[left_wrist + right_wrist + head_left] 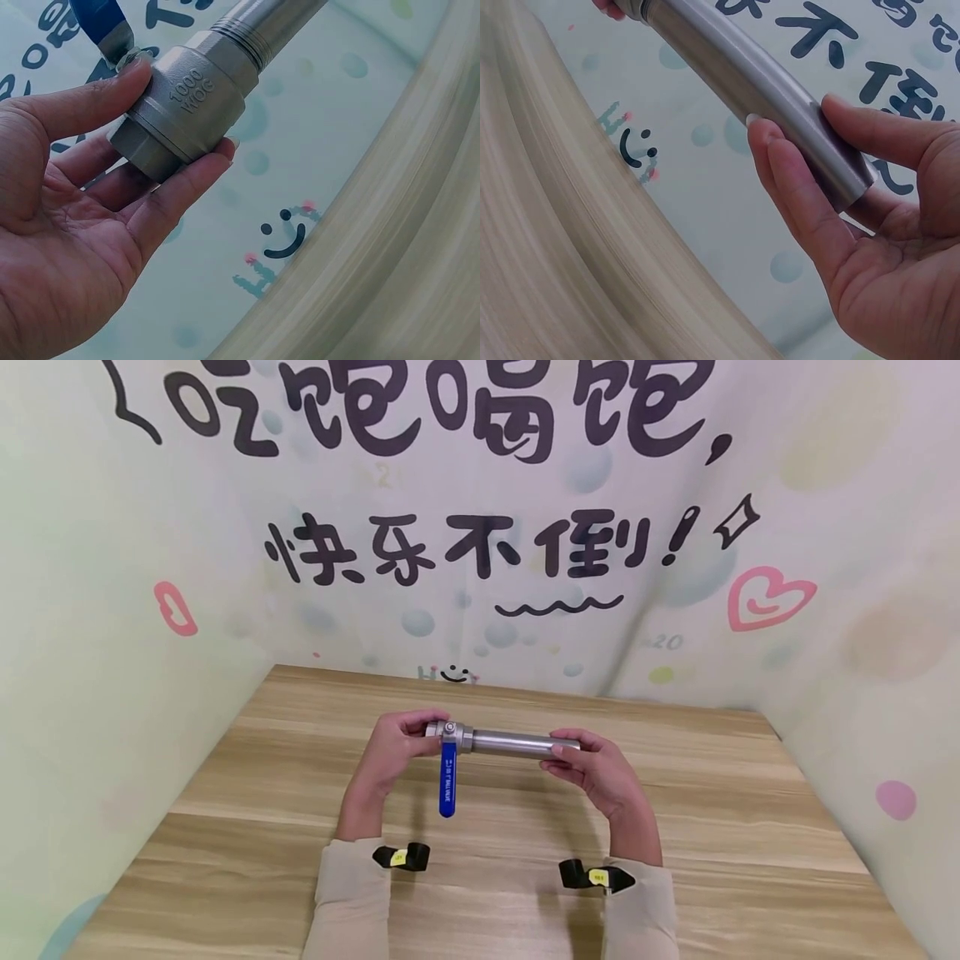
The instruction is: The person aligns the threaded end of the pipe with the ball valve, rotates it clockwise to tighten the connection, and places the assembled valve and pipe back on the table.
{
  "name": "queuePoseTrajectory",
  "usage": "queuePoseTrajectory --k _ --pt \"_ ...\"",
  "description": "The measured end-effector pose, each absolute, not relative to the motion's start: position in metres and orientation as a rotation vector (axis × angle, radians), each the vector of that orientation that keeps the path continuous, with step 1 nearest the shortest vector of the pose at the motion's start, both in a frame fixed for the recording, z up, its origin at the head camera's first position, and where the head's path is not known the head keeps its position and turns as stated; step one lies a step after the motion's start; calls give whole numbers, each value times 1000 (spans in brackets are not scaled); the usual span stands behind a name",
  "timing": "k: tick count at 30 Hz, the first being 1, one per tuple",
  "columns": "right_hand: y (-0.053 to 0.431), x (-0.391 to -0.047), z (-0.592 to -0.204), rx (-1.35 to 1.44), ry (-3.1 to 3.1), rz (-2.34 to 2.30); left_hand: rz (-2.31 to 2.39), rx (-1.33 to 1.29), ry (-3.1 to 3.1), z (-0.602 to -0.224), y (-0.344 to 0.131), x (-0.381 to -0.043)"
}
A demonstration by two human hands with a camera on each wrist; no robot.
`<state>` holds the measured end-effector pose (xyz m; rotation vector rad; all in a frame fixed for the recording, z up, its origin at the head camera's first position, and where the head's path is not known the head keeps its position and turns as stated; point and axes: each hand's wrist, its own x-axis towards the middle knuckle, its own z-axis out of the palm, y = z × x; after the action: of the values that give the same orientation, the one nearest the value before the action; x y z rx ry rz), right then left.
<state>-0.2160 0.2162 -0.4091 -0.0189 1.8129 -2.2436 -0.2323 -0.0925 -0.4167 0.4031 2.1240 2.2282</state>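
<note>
A steel ball valve (459, 737) with a blue lever handle (447, 781) is joined to a plain steel pipe (513, 743); the two are held level above the table. My left hand (395, 747) grips the valve's free end, thumb near the handle's nut and fingers beneath the body. In the left wrist view the valve body (187, 97) reads "1000 WOG", and threads of the pipe (247, 37) show at the joint. With thumb and fingers curled round it, my right hand (596, 768) holds the pipe's other end. The lever points toward me, square to the pipe.
The wood-grain table (495, 877) lies beneath both hands. Behind it and at both sides stand pale printed walls (480, 635) with dark lettering. Black wrist mounts (405, 857) with yellow labels sit on the beige sleeves (348, 893).
</note>
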Motion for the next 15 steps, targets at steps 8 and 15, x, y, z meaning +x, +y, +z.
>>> queuePoseTrajectory --k 8,15 --pt "219 -215 -408 16 1814 -2240 2209 384 2128 -416 -89 -233" --pt "216 -215 -406 -1 1798 -2237 2207 367 2134 -415 -92 -231"
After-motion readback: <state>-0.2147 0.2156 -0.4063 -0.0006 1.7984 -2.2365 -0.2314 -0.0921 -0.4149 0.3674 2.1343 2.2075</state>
